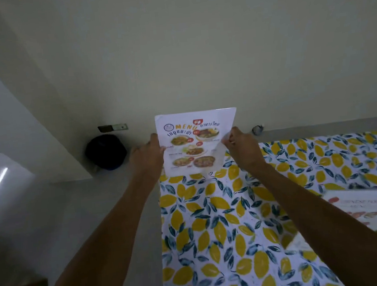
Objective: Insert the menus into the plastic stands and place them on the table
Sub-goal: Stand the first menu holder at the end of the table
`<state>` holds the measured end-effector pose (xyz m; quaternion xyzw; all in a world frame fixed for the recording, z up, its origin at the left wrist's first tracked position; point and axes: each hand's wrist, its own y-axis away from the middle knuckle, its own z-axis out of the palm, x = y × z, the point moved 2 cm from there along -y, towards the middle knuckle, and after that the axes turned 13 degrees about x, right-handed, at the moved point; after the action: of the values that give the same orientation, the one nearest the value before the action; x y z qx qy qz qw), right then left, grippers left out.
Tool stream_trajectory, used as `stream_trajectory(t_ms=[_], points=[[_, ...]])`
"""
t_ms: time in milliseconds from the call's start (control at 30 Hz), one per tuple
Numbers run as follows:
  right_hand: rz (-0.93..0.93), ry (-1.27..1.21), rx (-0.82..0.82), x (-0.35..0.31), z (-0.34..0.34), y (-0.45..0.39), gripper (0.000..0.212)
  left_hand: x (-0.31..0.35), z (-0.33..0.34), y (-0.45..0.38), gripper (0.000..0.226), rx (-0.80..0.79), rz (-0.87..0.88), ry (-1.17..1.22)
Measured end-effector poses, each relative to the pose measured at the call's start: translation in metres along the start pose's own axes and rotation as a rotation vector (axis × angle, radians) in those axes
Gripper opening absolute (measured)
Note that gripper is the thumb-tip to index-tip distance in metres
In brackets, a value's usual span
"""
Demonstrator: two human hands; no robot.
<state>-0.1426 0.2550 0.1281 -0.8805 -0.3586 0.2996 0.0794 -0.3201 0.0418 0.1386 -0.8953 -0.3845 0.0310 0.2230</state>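
From the head view, I am holding the menu (195, 142) upright at the far left corner of the bench (237, 230), its long axis running vertical and its printed face turned toward me. My left hand (148, 157) is pinching the sheet's left edge about halfway up, fingers closed on it, and my right hand (241, 147) is pinching the right edge at the same height, so the sheet is sitting squarely between both hands and neither one is nearer. The bottom edge is reaching down to just above the lemon-patterned cloth; there seems to be a clear plastic stand (205, 172) around the sheet's foot, though it is too faint for me to tell whether the sheet is already seated in it. I am judging that the coming move turns on keeping it vertical while lowering it straight down. Another menu (368, 208) is lying flat at the near right, well apart from my hands.
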Motion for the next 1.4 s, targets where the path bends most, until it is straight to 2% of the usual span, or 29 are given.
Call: stream_trajectory(t_ms=[333, 633, 833, 1000, 1200, 1400], points=[[0.110, 0.116, -0.070, 0.008, 0.049, -0.043, 0.032, -0.010, 0.048, -0.049, 0.031, -0.088, 0.016, 0.071], [0.152, 0.117, -0.111, 0.005, 0.090, -0.055, 0.033, -0.031, 0.088, -0.063, 0.029, -0.087, 0.010, 0.088], [0.178, 0.112, -0.126, 0.003, 0.098, -0.061, 0.031, -0.040, 0.104, -0.077, 0.027, -0.201, -0.078, 0.247], [0.290, 0.064, -0.263, 0.005, 0.104, -0.061, 0.029, -0.042, 0.107, -0.078, 0.028, -0.302, -0.186, 0.475], [0.265, 0.103, -0.339, 0.009, 0.105, -0.055, 0.036, -0.042, 0.102, -0.077, 0.033, -0.303, -0.193, 0.414], [0.223, 0.102, -0.363, 0.004, 0.084, -0.045, 0.045, -0.043, 0.086, -0.066, 0.046, -0.261, -0.097, 0.346]])
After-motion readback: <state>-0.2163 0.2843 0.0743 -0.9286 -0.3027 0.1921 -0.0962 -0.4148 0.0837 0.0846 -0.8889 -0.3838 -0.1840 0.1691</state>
